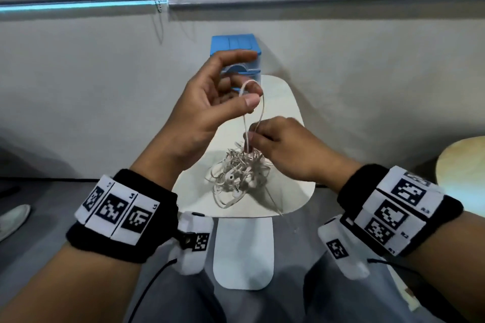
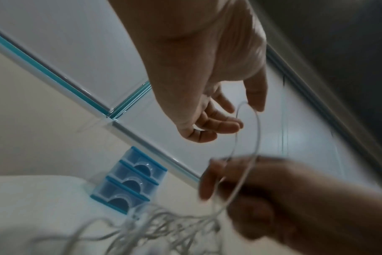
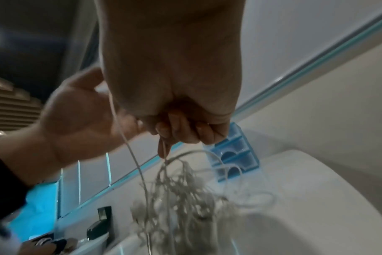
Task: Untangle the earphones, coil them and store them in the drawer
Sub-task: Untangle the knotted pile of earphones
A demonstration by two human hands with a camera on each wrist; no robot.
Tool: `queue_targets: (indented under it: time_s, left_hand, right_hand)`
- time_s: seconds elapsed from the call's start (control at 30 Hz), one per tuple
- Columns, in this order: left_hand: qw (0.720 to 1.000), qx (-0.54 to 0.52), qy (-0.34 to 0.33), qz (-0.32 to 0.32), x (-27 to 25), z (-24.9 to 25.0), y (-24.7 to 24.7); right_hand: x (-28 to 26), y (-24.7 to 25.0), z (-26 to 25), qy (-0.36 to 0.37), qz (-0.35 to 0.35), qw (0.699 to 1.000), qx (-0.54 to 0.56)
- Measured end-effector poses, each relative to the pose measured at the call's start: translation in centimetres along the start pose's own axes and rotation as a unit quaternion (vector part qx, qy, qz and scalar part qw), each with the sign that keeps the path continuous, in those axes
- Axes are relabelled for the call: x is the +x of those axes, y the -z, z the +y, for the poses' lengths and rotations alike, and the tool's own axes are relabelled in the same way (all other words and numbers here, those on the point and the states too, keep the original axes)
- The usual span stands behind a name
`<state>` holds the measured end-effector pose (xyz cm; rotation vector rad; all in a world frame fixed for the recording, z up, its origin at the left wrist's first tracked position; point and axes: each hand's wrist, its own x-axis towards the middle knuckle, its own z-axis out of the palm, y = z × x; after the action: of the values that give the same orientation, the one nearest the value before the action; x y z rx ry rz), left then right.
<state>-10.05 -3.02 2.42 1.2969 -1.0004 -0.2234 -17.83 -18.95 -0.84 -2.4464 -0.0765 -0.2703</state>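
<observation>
Two hands work over a tangled heap of white earphones (image 1: 237,174) lying near the middle of a small pale bench (image 1: 286,102). From the heap a single loop of cable (image 1: 258,102) rises toward 12 o'clock, and both hands have hold of it.

At about 11 o'clock from the tangle the left hand (image 1: 207,110) is raised, palm turned to the person, with the top of the loop pinched between thumb and a fingertip; its index finger arches above, curled and free. The left wrist view shows the same loop (image 2: 254,136) arcing off those fingertips (image 2: 254,96), while the other fingers curl loosely.

Just at 1 o'clock of the heap, the right hand (image 1: 286,147) sits lower, knuckles up, its thumb and fingers closed on the two strands of the loop where they leave the tangle. From the right wrist view the curled fingers (image 3: 185,131) clamp the strands, and the blurred mass of cable (image 3: 185,195) hangs and spreads beneath them onto the bench.

One earbud (image 1: 231,178) shows in the pile, and a loose strand trails off toward 5 o'clock near the bench edge.

At 12 o'clock, at the far end of the bench against the wall, stands a small blue drawer unit (image 1: 237,46) with translucent drawers (image 2: 131,182), all closed, partly hidden behind the left hand in the head view.

Both wrists wear black bands with printed markers (image 1: 118,211).
</observation>
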Motion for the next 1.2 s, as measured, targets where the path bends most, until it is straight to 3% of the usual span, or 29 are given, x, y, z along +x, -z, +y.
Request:
queue_targets:
  time_s: [0.13, 0.27, 0.37, 0.5, 0.67, 0.77, 0.83, 0.93, 1.03, 1.1, 1.2]
  left_hand:
    - [0.997, 0.007, 0.066, 0.030, -0.8, -2.0, -0.1]
    - [0.982, 0.119, 0.140, -0.042, -1.2, -2.8, -0.8]
    - [0.953, 0.219, 0.179, -0.110, -1.2, -3.3, -1.2]
    - [0.930, 0.289, 0.198, -0.112, -1.5, -4.1, -1.0]
    - [0.925, 0.296, 0.210, -0.111, -1.8, -4.2, -1.0]
    - [0.930, 0.293, 0.199, -0.102, -1.8, -4.1, -1.1]
    - [0.936, 0.295, 0.176, -0.078, -1.7, -4.1, -1.0]
    - [0.945, 0.295, 0.134, -0.038, -1.3, -3.4, -1.0]
    - [0.943, 0.321, 0.089, -0.018, -0.8, -2.3, -1.1]
    - [0.937, 0.347, 0.052, -0.004, -0.7, -1.8, -1.1]
    - [0.943, 0.332, 0.035, -0.001, -0.8, -1.3, -0.8]
  right_hand:
    - [0.8, 2.6, -2.5, 0.022, 0.135, 0.988, 0.071]
    - [1.4, 5.0, -4.5, 0.102, 0.240, 0.953, 0.157]
    - [1.4, 6.6, -5.6, 0.174, 0.325, 0.923, 0.105]
    - [0.7, 7.8, -6.2, 0.233, 0.451, 0.861, -0.024]
    - [-0.3, 8.5, -6.1, 0.184, 0.474, 0.849, -0.144]
    - [-0.6, 8.9, -6.0, 0.141, 0.460, 0.857, -0.184]
    - [-0.5, 8.6, -5.2, 0.102, 0.405, 0.886, -0.203]
    - [-0.3, 7.0, -3.6, 0.005, 0.235, 0.947, -0.218]
    - [-0.6, 4.7, -2.0, -0.066, 0.066, 0.979, -0.179]
    - [-1.0, 3.6, -1.2, -0.071, 0.036, 0.992, -0.101]
    - [-1.2, 3.6, -0.8, -0.052, 0.083, 0.995, 0.027]
